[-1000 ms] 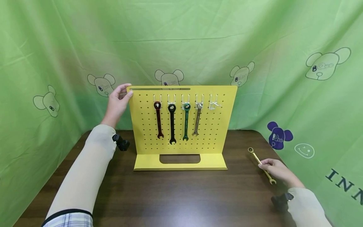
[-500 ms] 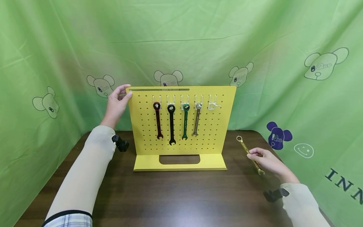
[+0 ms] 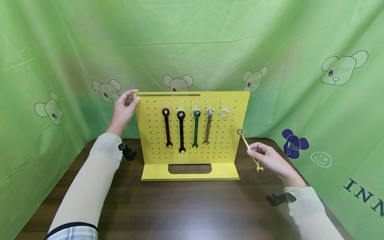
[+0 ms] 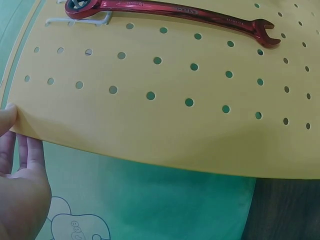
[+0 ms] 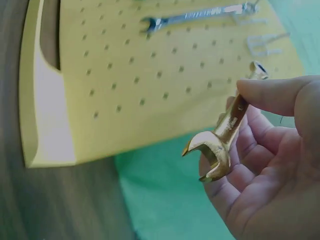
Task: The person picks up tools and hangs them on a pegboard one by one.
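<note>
My right hand [image 3: 268, 158] pinches a gold combination wrench [image 3: 248, 145] between thumb and fingers, ring end up toward the board and open end down. In the right wrist view the gold wrench's open end [image 5: 215, 155] points at the camera. My left hand [image 3: 124, 108] grips the top left corner of a yellow pegboard [image 3: 192, 158], thumb in front and fingers behind. Red [image 3: 167, 130], black [image 3: 181, 133], green [image 3: 196, 131] and silver [image 3: 208, 128] wrenches hang from its hooks. The rightmost hook [image 3: 225, 111] holds nothing.
The pegboard stands on its yellow base [image 3: 225, 171] on a dark wooden table [image 3: 186, 206]. A green printed curtain [image 3: 192, 40] hangs close behind and along both sides.
My right hand has carried the gold wrench up and to the left, from the table's right side to beside the board's right edge. My left hand has stayed on the corner.
</note>
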A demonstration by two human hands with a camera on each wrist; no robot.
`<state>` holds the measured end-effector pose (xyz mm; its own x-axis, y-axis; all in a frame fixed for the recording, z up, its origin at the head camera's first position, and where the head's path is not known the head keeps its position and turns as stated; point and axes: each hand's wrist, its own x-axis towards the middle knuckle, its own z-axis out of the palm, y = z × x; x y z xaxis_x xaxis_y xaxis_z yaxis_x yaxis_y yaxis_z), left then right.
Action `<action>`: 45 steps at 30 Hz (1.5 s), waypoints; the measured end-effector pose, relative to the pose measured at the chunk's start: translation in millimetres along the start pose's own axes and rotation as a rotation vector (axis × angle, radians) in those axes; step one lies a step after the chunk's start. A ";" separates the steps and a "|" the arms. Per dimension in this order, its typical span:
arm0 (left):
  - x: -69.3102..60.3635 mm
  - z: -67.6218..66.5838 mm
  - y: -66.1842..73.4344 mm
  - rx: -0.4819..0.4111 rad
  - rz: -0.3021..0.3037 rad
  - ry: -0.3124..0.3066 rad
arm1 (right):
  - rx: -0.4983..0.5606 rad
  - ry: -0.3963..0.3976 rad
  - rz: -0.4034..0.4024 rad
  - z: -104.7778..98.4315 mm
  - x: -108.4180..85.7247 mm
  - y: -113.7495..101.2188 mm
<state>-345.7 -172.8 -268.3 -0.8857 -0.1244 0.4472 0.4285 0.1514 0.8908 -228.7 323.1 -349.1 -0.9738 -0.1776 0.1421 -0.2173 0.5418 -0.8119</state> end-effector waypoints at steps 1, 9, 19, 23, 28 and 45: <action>-0.1 0.0 0.0 0.001 0.002 -0.001 | 0.000 0.010 -0.012 1.7 1.2 -4.2; 0.6 -0.5 -1.8 0.001 0.008 0.003 | 0.015 0.083 -0.075 8.1 10.0 -32.6; 0.9 -1.0 -1.3 0.016 0.001 0.000 | 0.056 0.081 -0.093 9.2 24.8 -50.4; 0.8 -0.9 -0.7 0.018 0.000 -0.002 | 0.115 0.076 -0.086 10.6 30.7 -51.7; 0.8 -1.0 -1.0 0.021 -0.018 -0.006 | 0.196 0.076 -0.081 12.8 34.5 -48.9; 0.6 0.0 0.9 0.012 -0.028 0.001 | 0.473 0.023 -0.042 25.7 51.3 -34.8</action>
<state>-345.9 -172.7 -267.2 -0.8974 -0.1295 0.4217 0.4010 0.1591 0.9022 -269.3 274.0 -328.1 -0.9674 -0.1696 0.1883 -0.2070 0.1002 -0.9732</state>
